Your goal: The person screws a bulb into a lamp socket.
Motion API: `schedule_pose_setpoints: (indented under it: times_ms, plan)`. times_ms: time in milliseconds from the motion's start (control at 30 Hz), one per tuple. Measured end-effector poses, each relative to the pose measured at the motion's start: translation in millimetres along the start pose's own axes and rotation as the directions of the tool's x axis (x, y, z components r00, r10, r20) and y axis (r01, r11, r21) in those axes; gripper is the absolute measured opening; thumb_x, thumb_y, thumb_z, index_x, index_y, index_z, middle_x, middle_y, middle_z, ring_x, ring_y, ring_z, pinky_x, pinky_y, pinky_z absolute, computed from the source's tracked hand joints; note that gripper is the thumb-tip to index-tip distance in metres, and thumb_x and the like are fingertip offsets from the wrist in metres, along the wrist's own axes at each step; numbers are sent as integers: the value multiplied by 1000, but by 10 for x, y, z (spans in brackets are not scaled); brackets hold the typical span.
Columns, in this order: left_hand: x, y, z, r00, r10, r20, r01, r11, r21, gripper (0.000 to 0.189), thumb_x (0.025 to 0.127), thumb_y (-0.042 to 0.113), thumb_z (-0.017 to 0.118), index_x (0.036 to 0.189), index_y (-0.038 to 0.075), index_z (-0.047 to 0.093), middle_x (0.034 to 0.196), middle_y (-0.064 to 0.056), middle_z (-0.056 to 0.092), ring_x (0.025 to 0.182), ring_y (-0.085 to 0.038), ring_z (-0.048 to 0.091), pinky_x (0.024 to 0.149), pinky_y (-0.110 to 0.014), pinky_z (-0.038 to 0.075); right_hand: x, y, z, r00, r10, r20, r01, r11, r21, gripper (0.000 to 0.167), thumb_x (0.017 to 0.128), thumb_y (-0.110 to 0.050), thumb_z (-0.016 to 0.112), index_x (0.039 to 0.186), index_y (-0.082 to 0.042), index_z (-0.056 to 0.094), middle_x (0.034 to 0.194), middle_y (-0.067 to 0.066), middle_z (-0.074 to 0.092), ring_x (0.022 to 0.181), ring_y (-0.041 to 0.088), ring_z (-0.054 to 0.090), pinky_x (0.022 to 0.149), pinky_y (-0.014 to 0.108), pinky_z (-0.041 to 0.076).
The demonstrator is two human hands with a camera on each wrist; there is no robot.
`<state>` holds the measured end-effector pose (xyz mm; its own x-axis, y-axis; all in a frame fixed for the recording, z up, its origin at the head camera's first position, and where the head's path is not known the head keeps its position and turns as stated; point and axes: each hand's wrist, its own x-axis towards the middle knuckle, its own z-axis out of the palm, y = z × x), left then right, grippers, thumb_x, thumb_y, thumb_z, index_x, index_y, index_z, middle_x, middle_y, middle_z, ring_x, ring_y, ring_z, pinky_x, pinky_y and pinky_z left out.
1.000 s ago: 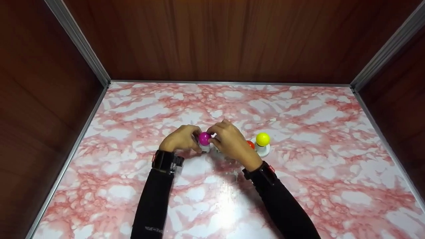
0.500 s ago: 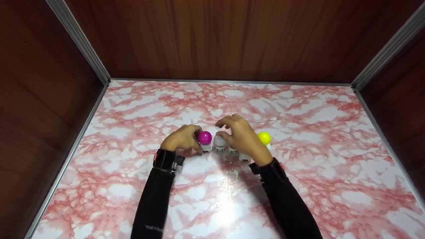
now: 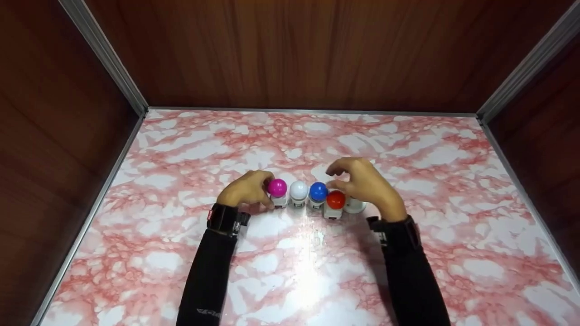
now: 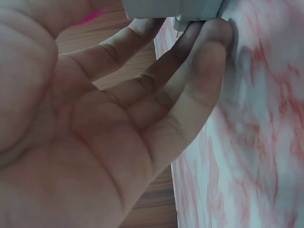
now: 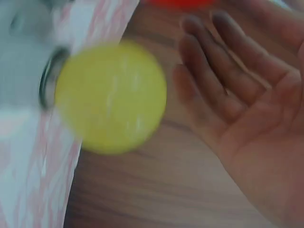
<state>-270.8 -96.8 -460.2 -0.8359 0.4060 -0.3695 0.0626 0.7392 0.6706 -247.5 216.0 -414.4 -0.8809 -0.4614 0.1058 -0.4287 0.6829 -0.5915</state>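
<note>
Small round light bulbs in white holders stand in a row in the head view: a pink bulb (image 3: pixel 277 187), a white bulb (image 3: pixel 298 190), a blue bulb (image 3: pixel 318 192) and a red bulb (image 3: pixel 335 199). My left hand (image 3: pixel 247 189) curls round the pink bulb's holder (image 4: pixel 173 8) from the left, fingertips at its base. My right hand (image 3: pixel 367 183), fingers loosely bent and holding nothing, hovers over the row's right end. It hides the yellow bulb (image 5: pixel 111 97) from the head view, leaving only part of its round white base (image 3: pixel 355 207) visible.
A pink-and-white marbled tabletop (image 3: pixel 290 271) lies under the row. Dark wood panels (image 3: pixel 290 54) wall it at the back and both sides, with grey metal strips (image 3: pixel 312 111) along the edges.
My right hand has let go near the pink bulb and moved right along the row to the yellow bulb, uncovering the white, blue and red bulbs. The left hand has stayed in place.
</note>
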Motion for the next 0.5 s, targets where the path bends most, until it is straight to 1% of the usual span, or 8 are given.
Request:
schedule_pose_setpoints:
  times_ms: [133, 233, 333, 400, 500]
  plan:
    - [-17, 14, -8, 1000, -7, -2, 7, 1000, 3, 53, 75, 9, 94, 121, 16, 69, 125, -8, 74, 116, -26, 67, 111, -45, 52, -73, 73, -104, 993, 47, 109, -51, 998, 33, 38, 87, -18, 87, 122, -5, 77, 126, 14, 78, 123, 35, 71, 110, 57, 56]
    - [-20, 22, -9, 1000, -8, 2, 8, 1000, 1, 53, 75, 9, 94, 121, 15, 69, 125, -8, 74, 115, -27, 68, 111, -45, 53, -102, 95, -145, 980, 71, 186, -80, 996, 38, 44, 86, -17, 87, 127, -6, 75, 133, 13, 76, 122, 34, 70, 114, 56, 54]
    - [-17, 24, -8, 1000, -6, 6, 6, 1000, -5, 53, 75, 9, 94, 122, 15, 69, 126, -9, 74, 116, -27, 68, 112, -46, 52, -113, 109, -155, 966, 80, 246, -90, 995, 30, 47, 86, -16, 85, 131, -7, 73, 136, 12, 74, 103, 30, 69, 110, 55, 55]
    - [-13, 20, -6, 1000, -4, 8, 4, 1000, -10, 54, 75, 8, 93, 122, 14, 69, 127, -9, 73, 118, -28, 68, 113, -47, 52, -111, 118, -146, 960, 79, 270, -89, 996, 26, 48, 84, -16, 86, 130, -8, 74, 135, 11, 75, 93, 24, 66, 107, 53, 56]
    - [-11, 21, -4, 1000, 2, 6, -2, 1000, -4, 54, 75, 8, 93, 123, 14, 68, 128, -10, 73, 119, -28, 67, 114, -47, 52, -111, 129, -133, 955, 77, 287, -87, 996, 25, 48, 82, -15, 87, 128, -9, 76, 131, 10, 77, 84, 19, 61, 100, 46, 57]
